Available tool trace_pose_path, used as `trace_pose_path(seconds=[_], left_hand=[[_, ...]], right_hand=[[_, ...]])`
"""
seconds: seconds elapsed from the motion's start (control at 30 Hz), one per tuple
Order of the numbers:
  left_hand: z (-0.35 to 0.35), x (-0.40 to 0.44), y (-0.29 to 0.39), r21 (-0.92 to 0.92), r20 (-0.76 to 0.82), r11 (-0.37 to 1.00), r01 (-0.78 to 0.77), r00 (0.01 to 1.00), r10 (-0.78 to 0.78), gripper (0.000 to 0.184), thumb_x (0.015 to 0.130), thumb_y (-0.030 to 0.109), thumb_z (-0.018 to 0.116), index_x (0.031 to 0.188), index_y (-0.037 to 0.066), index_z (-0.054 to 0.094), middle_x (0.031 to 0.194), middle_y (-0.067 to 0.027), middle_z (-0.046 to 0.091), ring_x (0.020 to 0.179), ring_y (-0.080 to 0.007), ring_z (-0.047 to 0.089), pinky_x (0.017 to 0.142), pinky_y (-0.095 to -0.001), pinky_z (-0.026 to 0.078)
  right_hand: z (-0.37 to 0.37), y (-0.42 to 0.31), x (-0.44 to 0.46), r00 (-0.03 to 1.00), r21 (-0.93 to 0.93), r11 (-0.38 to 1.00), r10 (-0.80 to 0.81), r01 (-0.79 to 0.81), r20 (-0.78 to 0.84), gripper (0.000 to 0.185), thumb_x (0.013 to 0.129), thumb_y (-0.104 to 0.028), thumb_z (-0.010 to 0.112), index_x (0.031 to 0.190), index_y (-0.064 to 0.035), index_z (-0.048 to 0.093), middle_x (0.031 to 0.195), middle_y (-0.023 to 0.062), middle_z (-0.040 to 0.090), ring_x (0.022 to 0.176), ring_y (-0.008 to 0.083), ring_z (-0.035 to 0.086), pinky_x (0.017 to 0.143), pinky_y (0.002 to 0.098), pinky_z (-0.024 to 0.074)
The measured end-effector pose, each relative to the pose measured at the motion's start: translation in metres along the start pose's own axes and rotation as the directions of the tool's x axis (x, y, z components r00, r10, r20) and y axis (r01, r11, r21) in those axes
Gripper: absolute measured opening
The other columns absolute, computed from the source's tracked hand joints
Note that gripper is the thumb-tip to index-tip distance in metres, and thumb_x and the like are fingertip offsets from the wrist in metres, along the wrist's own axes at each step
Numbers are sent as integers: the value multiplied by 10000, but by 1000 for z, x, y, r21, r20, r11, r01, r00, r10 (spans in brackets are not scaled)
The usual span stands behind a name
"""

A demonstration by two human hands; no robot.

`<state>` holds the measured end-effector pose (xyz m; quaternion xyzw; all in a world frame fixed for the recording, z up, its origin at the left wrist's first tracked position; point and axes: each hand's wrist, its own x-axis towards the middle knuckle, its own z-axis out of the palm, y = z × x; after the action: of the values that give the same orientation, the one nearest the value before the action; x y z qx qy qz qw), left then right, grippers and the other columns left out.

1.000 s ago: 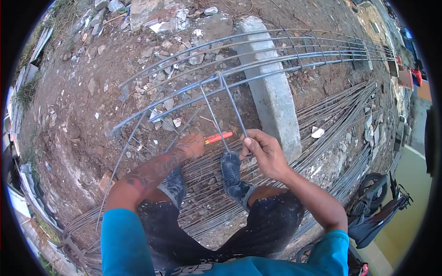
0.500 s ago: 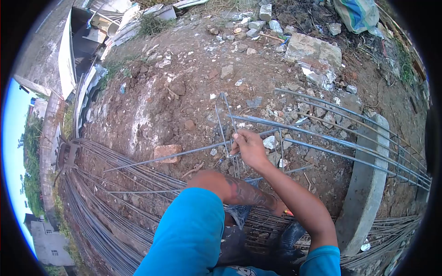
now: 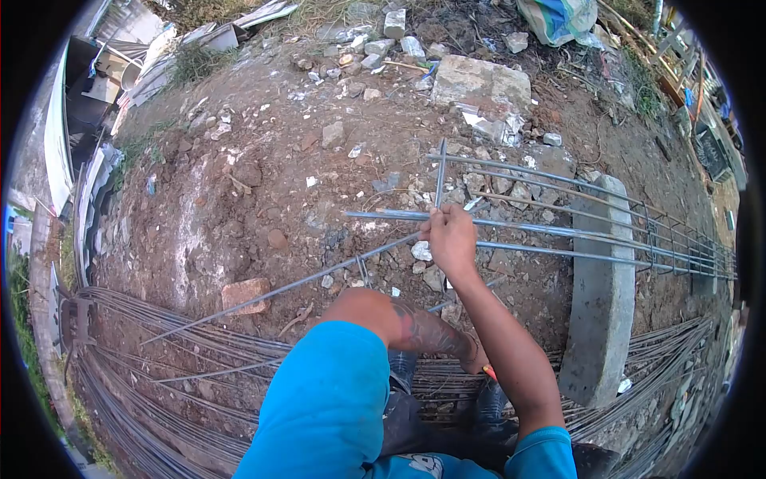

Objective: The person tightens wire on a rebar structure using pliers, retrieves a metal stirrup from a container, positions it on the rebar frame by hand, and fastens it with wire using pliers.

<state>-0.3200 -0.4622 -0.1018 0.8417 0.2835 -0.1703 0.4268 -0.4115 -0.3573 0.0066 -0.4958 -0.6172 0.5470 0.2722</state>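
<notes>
My right hand (image 3: pixel 451 235) is closed round a thin bent metal stirrup (image 3: pixel 441 172), seen nearly edge-on, at the free ends of the long steel bars (image 3: pixel 535 228). These bars run right across a concrete block (image 3: pixel 598 295). Low in the view, my left hand (image 3: pixel 476 357) is partly hidden behind my right forearm. A red-orange tool handle (image 3: pixel 489 372) pokes out beside it, closed in its fingers. A loose rod (image 3: pixel 319 274) slants from near my right hand down to the left.
Bundles of thin rods (image 3: pixel 191 323) lie along the ground by my boots. A reddish brick (image 3: pixel 246 294) sits at the left. Rubble and a flat concrete slab (image 3: pixel 483 84) are farther off, with a sack (image 3: pixel 558 17) at the top.
The view has swung left. My right hand has moved from near my boots to the bar ends, and the stirrup has turned onto them. My left hand stays low with the tool.
</notes>
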Motion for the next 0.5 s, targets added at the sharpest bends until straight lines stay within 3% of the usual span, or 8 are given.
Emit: trace_pose_path(seconds=[0.1,0.17,0.2,0.3,0.37,0.4,0.43,0.5], left_hand=[[9,8,-9,61,-112,988,-140,983,146,441,698,211,589,1110,61,632,1135,-203,621,1085,-343,586,925,-453,468],[-15,-19,5,89,167,996,8,986,-22,350,708,187,595,1010,19,646,1015,-196,669,980,-317,649,842,-432,520],[-8,-17,1,96,81,994,-47,996,39,284,716,189,587,923,9,661,851,-182,685,849,-335,676,760,-412,546],[-4,-17,-1,71,58,997,-43,998,39,282,721,199,587,921,9,646,869,-193,675,883,-325,667,804,-420,532],[-5,-20,-2,60,87,996,-60,995,55,292,734,208,579,939,8,634,895,-192,673,909,-325,657,824,-418,526],[-8,-21,-3,48,113,998,-37,993,31,292,738,214,577,938,7,628,908,-195,669,926,-329,651,831,-420,523],[-10,-20,-2,47,142,999,-28,990,21,293,742,219,575,938,7,623,921,-199,665,942,-332,646,837,-422,520],[-2,-15,-4,37,21,998,-48,999,47,282,749,234,572,920,13,613,908,-200,658,915,-339,648,821,-426,522]], right_hand=[[-24,3,7,994,61,997,62,-57,-85,191,942,-102,493,911,69,570,706,124,660,608,174,664,560,298,543],[-43,7,9,984,107,988,127,-114,-124,194,936,-105,503,897,67,584,703,128,670,622,173,668,576,302,550],[-54,7,9,982,111,984,151,-138,-110,199,940,-105,501,898,72,580,714,133,668,623,169,666,568,293,555],[-86,18,11,975,64,983,181,-174,-126,193,933,-109,515,883,62,590,723,129,677,622,165,663,570,298,546],[-105,24,9,987,-217,969,90,-118,-137,178,922,-113,529,865,37,607,719,118,690,625,157,662,588,313,527],[-113,25,6,985,-313,944,56,-105,-162,188,905,-139,545,842,19,626,726,115,701,652,202,676,627,352,515],[-121,27,5,982,-365,927,22,-89,-186,197,899,-156,551,843,14,633,729,121,699,682,242,679,643,370,516],[-142,36,3,962,-423,896,13,-132,-273,210,885,-186,562,845,1,647,744,146,691,741,324,673,681,413,516]])
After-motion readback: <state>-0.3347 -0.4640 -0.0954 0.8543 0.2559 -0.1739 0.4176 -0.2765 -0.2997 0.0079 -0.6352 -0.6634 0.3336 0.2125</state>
